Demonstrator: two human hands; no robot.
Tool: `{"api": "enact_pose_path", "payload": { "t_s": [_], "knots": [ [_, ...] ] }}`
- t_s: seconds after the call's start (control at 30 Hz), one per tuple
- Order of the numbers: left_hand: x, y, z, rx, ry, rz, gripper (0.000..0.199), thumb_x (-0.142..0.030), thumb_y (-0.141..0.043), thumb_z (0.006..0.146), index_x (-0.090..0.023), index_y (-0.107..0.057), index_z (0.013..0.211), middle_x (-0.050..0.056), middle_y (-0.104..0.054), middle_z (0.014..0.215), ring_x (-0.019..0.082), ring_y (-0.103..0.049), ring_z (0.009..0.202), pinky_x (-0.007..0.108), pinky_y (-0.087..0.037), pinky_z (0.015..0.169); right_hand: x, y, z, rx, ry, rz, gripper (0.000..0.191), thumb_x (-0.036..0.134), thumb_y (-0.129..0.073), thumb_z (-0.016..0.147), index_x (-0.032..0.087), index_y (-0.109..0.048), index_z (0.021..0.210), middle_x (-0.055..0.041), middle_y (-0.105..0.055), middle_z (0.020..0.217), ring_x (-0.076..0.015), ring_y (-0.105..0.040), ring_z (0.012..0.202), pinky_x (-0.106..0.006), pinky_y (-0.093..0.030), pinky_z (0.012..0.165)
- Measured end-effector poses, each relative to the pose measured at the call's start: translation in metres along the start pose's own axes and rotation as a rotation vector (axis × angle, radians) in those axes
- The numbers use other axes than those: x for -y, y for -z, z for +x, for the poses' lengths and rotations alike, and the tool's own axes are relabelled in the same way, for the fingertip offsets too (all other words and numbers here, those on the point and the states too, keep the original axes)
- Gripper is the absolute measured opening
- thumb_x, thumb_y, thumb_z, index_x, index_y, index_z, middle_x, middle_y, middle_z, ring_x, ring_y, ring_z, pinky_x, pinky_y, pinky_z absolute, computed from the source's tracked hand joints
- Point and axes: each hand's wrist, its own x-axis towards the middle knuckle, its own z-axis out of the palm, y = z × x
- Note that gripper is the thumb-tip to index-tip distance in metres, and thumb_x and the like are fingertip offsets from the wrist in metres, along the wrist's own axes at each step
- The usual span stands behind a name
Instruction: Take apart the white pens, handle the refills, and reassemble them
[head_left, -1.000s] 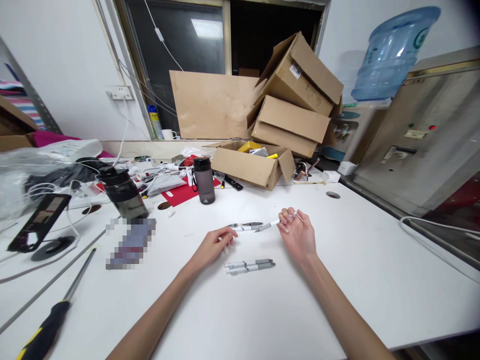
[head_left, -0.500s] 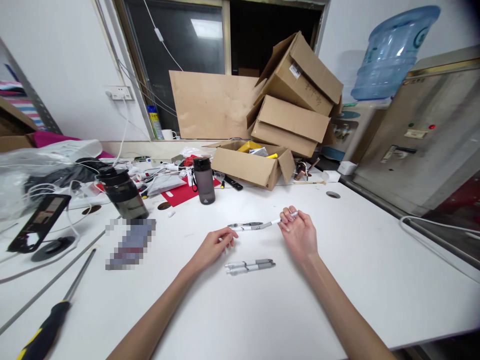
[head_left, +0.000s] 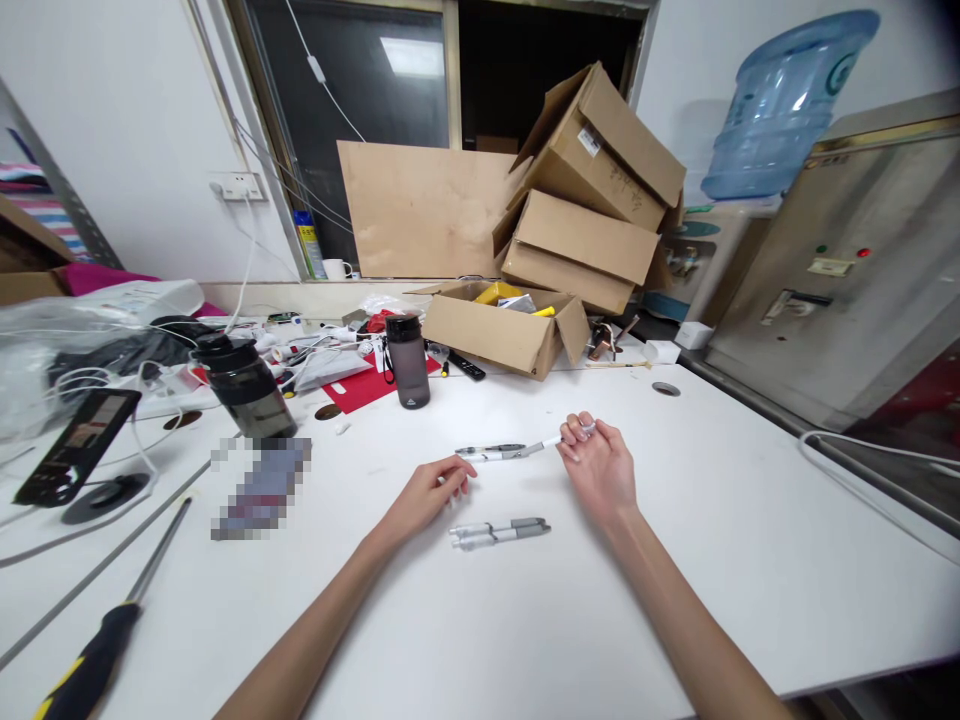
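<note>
My right hand [head_left: 600, 465], palm up, has its fingers closed round a white and grey pen [head_left: 555, 441], whose grey end points left. Beyond my left hand lie two pens side by side, a dark clear one [head_left: 487, 449] and a white one [head_left: 491, 458]. The fingertips of my left hand [head_left: 435, 490] are curled at the left end of the white one; whether they grip it is unclear. Two more white and grey pens [head_left: 499, 533] lie together on the white table [head_left: 585, 630], between my forearms.
A dark bottle [head_left: 409, 365] and an open cardboard box [head_left: 495, 325] stand at the back. On the left are another bottle [head_left: 244, 390], a phone on a stand [head_left: 79, 450], a blurred-out object [head_left: 262, 490] and a screwdriver [head_left: 109, 630]. Cables and clutter line the back left.
</note>
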Motion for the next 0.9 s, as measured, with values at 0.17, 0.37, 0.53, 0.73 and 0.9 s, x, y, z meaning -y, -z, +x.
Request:
{"api": "enact_pose_path", "payload": {
  "t_s": [0.17, 0.37, 0.53, 0.73, 0.9],
  "knots": [
    [0.0, -0.0004, -0.0004, 0.003, 0.001, -0.001, 0.033, -0.044, -0.048, 0.099, -0.02, -0.071, 0.102, 0.001, -0.066, 0.08, 0.016, -0.056, 0.07, 0.026, -0.044, 0.067, -0.0009, 0.0004, 0.0007, -0.001, 0.009, -0.037, 0.015, 0.023, -0.048, 0.092, 0.023, -0.046, 0.077, 0.0005, -0.035, 0.076, -0.0144, -0.041, 0.066, -0.02, -0.046, 0.052],
    [-0.0004, 0.0005, -0.0013, 0.002, 0.001, 0.001, 0.034, -0.044, -0.048, 0.099, -0.02, -0.072, 0.102, 0.001, -0.067, 0.08, 0.017, -0.056, 0.07, 0.026, -0.043, 0.068, -0.0004, -0.0003, 0.0003, -0.005, 0.012, -0.049, 0.019, 0.025, -0.049, 0.093, 0.023, -0.043, 0.075, 0.0008, -0.035, 0.076, -0.0145, -0.042, 0.066, -0.02, -0.045, 0.052],
    [0.0003, 0.0005, -0.001, 0.006, 0.001, 0.003, 0.033, -0.043, -0.048, 0.099, -0.02, -0.071, 0.102, 0.001, -0.066, 0.08, 0.016, -0.055, 0.07, 0.026, -0.042, 0.068, -0.0005, 0.0008, 0.0004, 0.006, -0.004, 0.008, 0.017, 0.024, -0.047, 0.094, 0.022, -0.047, 0.077, 0.0009, -0.035, 0.077, -0.0135, -0.041, 0.066, -0.02, -0.045, 0.052],
    [0.0006, -0.0002, -0.0006, 0.008, 0.004, -0.002, 0.033, -0.043, -0.048, 0.099, -0.02, -0.071, 0.102, 0.001, -0.067, 0.08, 0.017, -0.055, 0.07, 0.026, -0.042, 0.068, -0.0004, 0.0007, 0.0005, -0.001, -0.004, 0.025, 0.016, 0.021, -0.046, 0.093, 0.021, -0.048, 0.078, 0.0009, -0.035, 0.077, -0.0133, -0.041, 0.066, -0.02, -0.045, 0.051],
    [0.0007, 0.0001, -0.0007, 0.012, 0.008, -0.003, 0.033, -0.044, -0.048, 0.099, -0.02, -0.071, 0.103, 0.001, -0.067, 0.081, 0.016, -0.055, 0.07, 0.026, -0.042, 0.068, 0.0011, -0.0011, -0.0005, 0.008, 0.003, 0.015, 0.016, 0.02, -0.047, 0.093, 0.021, -0.048, 0.077, 0.0011, -0.035, 0.077, -0.0131, -0.042, 0.066, -0.02, -0.046, 0.052]
  ]
}}
